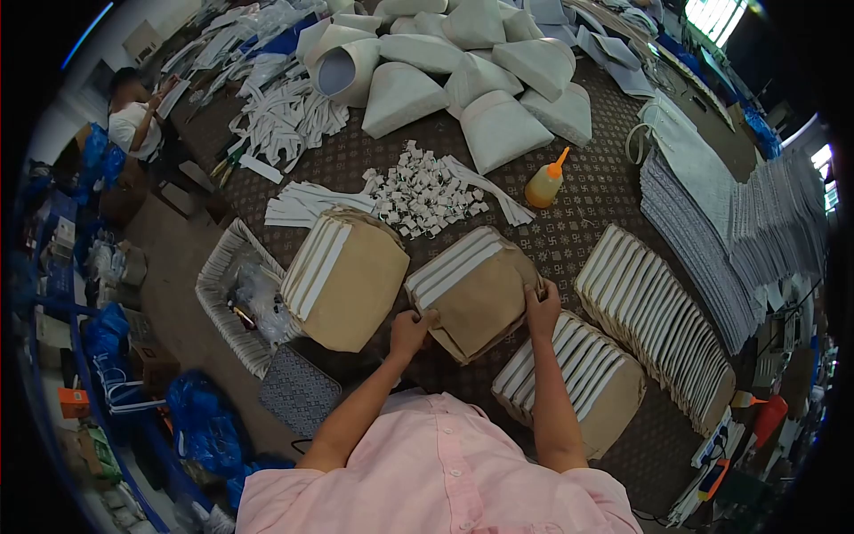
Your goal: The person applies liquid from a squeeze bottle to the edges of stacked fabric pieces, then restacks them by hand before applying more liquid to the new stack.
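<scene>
Both hands are at a stack of brown pieces with white strips [480, 303] in the middle of the patterned table. My left hand [411, 333] pinches the stack's lower left corner. On the right edge, my right hand [543, 310] has its fingers closed round the brown material. A similar stack [356, 285] lies just to the left. Another stack [587, 392] sits below my right hand, partly under the forearm, and a long fanned row of such pieces [649, 311] spreads to the right.
Beyond lie small white pieces [425, 191], a glue bottle [544, 182] with an orange tip and white cone-like shapes [503, 129]. A lined basket [222, 285] stands left, grey patterned sheets [703, 240] lie right. Another person [135, 120] sits at the upper left.
</scene>
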{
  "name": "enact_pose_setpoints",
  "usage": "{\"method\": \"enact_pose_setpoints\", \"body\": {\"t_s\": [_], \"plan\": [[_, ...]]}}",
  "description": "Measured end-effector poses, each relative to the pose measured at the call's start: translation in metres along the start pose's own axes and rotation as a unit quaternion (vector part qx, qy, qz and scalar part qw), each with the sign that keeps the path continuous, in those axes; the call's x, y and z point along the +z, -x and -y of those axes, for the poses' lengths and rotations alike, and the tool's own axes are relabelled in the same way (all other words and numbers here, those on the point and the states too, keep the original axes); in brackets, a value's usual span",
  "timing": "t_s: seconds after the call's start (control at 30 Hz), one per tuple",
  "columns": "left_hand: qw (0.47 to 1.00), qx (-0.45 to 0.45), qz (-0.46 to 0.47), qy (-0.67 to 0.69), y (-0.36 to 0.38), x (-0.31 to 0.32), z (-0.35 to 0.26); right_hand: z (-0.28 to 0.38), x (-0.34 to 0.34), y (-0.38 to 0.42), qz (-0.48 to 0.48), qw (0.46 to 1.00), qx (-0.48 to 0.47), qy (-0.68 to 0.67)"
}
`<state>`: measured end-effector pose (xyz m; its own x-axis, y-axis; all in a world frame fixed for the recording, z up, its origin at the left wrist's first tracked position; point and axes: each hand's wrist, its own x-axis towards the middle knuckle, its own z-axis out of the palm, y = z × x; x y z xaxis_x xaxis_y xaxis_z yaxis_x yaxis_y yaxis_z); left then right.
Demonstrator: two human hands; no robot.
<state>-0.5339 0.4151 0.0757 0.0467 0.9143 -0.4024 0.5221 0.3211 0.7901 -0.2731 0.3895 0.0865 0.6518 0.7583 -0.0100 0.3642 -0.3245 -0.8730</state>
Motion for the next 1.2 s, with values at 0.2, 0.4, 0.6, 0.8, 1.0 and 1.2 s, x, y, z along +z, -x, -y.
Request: {"method": "enact_pose_setpoints", "body": {"t_s": [0.2, 0.4, 0.6, 0.8, 1.0, 1.2], "plan": [[0.998, -0.037, -0.023, 0.047, 0.004, -0.009, 0.014, 0.036, -0.006, -0.03, -0.063, 0.981, -0.178, 0.044], [0.975, 0.048, -0.206, 0.065, -0.021, 0.027, 0.037, 0.015, 0.034, -0.084, 0.201, 0.951, -0.089, 0.215], [0.984, -0.084, -0.052, 0.15, -0.017, 0.014, 0.018, 0.003, 0.047, -0.088, 0.221, 0.949, -0.044, 0.219], [0.987, 0.036, -0.148, 0.049, 0.003, 0.009, -0.004, 0.012, 0.035, -0.073, 0.149, 0.967, -0.144, 0.147], [0.955, 0.029, -0.069, 0.286, 0.067, -0.026, -0.034, 0.089, -0.059, -0.009, 0.168, 0.973, -0.161, 0.01], [0.951, -0.017, 0.102, 0.29, 0.131, -0.008, -0.026, 0.036, -0.144, 0.086, 0.087, 0.99, -0.11, 0.033]]}}
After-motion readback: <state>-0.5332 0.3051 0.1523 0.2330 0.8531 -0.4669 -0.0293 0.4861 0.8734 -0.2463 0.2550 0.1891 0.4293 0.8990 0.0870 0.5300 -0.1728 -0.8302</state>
